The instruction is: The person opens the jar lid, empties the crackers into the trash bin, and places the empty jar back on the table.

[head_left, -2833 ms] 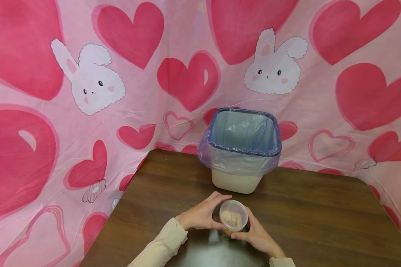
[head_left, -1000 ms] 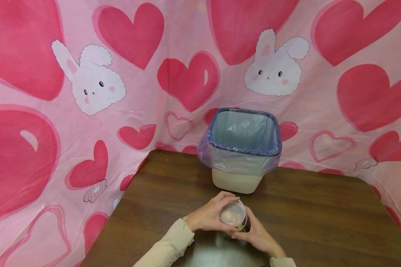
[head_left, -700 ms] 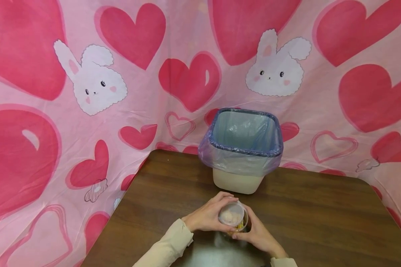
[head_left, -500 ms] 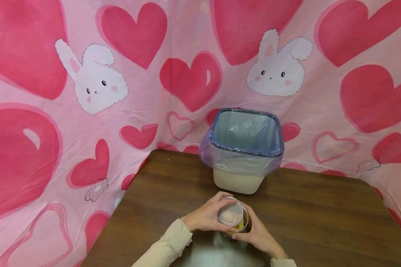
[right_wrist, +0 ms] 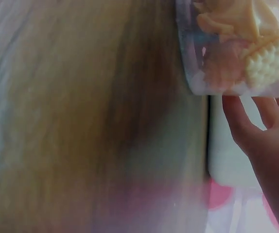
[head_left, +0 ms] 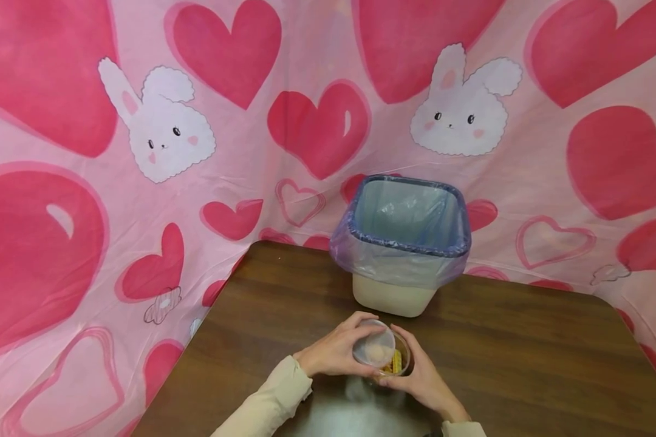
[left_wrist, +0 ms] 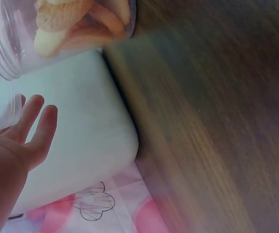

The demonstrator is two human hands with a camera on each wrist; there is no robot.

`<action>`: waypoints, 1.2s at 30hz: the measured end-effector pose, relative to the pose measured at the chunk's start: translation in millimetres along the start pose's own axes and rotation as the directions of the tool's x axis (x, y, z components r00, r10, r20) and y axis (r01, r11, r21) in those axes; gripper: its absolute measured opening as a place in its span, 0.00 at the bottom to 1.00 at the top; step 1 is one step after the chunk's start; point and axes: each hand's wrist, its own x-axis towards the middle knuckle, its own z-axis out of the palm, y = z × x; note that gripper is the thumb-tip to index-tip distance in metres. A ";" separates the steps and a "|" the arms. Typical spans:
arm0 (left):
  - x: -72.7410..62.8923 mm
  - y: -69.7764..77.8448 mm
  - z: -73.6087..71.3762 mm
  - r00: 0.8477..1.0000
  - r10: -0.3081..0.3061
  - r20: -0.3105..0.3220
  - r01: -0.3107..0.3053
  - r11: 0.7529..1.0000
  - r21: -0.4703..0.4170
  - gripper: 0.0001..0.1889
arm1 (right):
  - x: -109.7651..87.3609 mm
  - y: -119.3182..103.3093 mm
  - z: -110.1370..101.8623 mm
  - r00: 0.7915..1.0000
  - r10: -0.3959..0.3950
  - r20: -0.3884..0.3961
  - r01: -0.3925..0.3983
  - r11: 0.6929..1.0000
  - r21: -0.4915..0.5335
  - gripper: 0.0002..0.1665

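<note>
In the head view my left hand (head_left: 333, 350) pinches a round translucent lid (head_left: 373, 341) by its edge. The lid sits tilted, off to the left of the mouth of a clear plastic jar (head_left: 406, 359). My right hand (head_left: 425, 379) grips that jar round its side, with thumb and fingers on opposite sides. Yellow-brown biscuits (head_left: 396, 363) show through the uncovered part of the mouth. The left wrist view has the lid (left_wrist: 8, 114) apart from the threaded jar rim (left_wrist: 6, 58). In the right wrist view, a scalloped cracker (right_wrist: 268, 60) lies against the jar's wall.
Just beyond the hands, a white bin (head_left: 393, 296) stands on the brown wooden table (head_left: 525, 352). A translucent purple-blue bag (head_left: 399, 267) lines it and folds over its rim. A pink cloth (head_left: 240, 139) with hearts and rabbits hangs behind the table.
The lid has come off the jar's mouth and shifted left with my left hand, uncovering the biscuits. My right hand still holds the jar in nearly the same place. The head view has shifted slightly.
</note>
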 end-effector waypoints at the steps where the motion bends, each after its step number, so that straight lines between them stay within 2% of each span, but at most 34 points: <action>1: -0.5 -0.4 -0.2 1.000 0.001 -0.003 -0.001 1.000 0.000 0.39 | 0.5 0.8 -0.1 1.000 -0.007 0.002 0.007 1.000 0.008 0.58; 6: -3.3 -1.9 -1.5 1.000 0.005 -0.027 -0.005 1.000 0.008 0.39 | 2.2 4.8 -0.7 0.999 -0.032 0.029 0.031 0.998 0.048 0.56; 13: -7.8 -3.6 -3.7 0.998 -0.063 -0.016 0.062 0.998 -0.018 0.39 | 1.9 4.2 -0.8 0.999 -0.025 0.048 0.022 0.998 0.061 0.56; 17: -10.1 -3.4 -5.9 0.997 -0.075 -0.018 0.075 0.997 -0.022 0.39 | 1.4 4.3 -0.4 0.999 -0.019 0.049 0.015 0.997 0.070 0.56; 22: -13.4 -3.7 -8.1 0.996 -0.078 -0.036 0.077 0.997 -0.017 0.39 | 0.8 4.0 0.4 0.999 0.012 0.031 -0.014 0.998 0.067 0.57; 32: -20.2 -7.7 -16.3 0.991 -0.115 -0.062 0.114 0.993 -0.010 0.41 | 0.4 4.2 0.0 0.999 -0.013 0.033 0.012 0.999 0.039 0.57; 36: -25.8 -13.1 -18.6 0.989 -0.119 -0.083 0.118 0.993 -0.007 0.41 | 0.2 2.7 -0.1 1.000 0.004 0.029 -0.005 1.000 0.028 0.57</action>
